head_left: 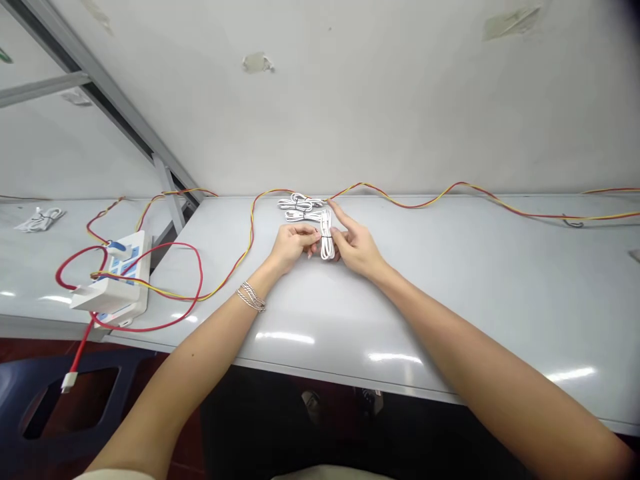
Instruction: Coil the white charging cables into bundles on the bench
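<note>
Between my two hands a coiled white cable (327, 241) stands on end, with a thin black tie round its middle. My left hand (296, 245) pinches at the tie from the left. From the right, my right hand (354, 247) grips the same bundle between thumb and bent fingers, its index finger stretched out toward the back. Just behind lie more tied white cable bundles, one (300, 203) near the wall and another (301, 215) in front of it, on the grey table (475, 280).
At the left a white power strip (143, 267) holds plugs, with a looped red cable (201, 267) around it. A red and yellow wire (385, 193) runs along the wall. Another white cable bundle (41, 220) lies far left. A dark blue chair (110, 400) stands below the table's front edge.
</note>
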A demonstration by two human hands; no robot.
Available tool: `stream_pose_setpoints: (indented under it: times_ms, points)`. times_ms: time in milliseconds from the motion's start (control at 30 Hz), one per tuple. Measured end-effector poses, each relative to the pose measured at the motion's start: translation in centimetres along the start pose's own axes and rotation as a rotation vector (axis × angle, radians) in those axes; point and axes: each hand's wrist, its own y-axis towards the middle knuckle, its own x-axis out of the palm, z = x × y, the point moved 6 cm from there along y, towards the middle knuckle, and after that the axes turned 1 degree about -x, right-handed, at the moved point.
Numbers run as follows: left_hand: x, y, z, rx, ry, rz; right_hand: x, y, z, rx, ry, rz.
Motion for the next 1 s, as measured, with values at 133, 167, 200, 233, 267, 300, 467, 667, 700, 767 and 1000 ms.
stream_pose_setpoints:
  times_ms: [133,167,200,233,267,300,467,667,700,767,1000]
  points:
    - [-0.17,0.15,-0.03,-0.026,-0.02,-0.007,0.29,0.08,0.12,-0.087,-0.106,-0.073]
    - [-0.24,0.17,-0.06,-0.035,-0.025,-0.004,0.25,0.11,0.12,-0.1,-0.145,-0.073]
    - [-0.32,0.19,-0.1,-0.041,-0.03,-0.001,0.18,0.13,0.1,-0.108,-0.178,-0.069]
    - [-0.38,0.21,-0.12,-0.044,-0.033,0.001,0.11,0.14,0.05,-0.114,-0.204,-0.065]
    - [-0.41,0.22,-0.14,-0.043,-0.033,-0.001,0.05,0.15,-0.02,-0.121,-0.217,-0.064]
    - [-0.41,0.22,-0.15,-0.038,-0.029,-0.008,0.01,0.16,-0.09,-0.129,-0.219,-0.065]
    - [-0.39,0.25,-0.05,-0.001,-0.002,-0.032,-0.29,0.26,0.02,-0.169,-0.31,0.003]
    - [-0.67,0.29,-0.02,-0.008,-0.012,0.007,-0.18,0.37,0.64,-0.119,-0.37,0.058]
    - [-0.71,0.28,0.0,-0.007,-0.013,0.016,-0.08,0.35,0.51,-0.12,-0.373,0.055]
    - [-0.76,0.27,0.03,-0.004,-0.004,0.034,0.17,0.29,0.24,-0.103,-0.351,0.028]
    - [-0.73,0.44,-0.11,0.013,0.021,0.017,0.32,0.04,0.33,0.094,0.085,0.007]
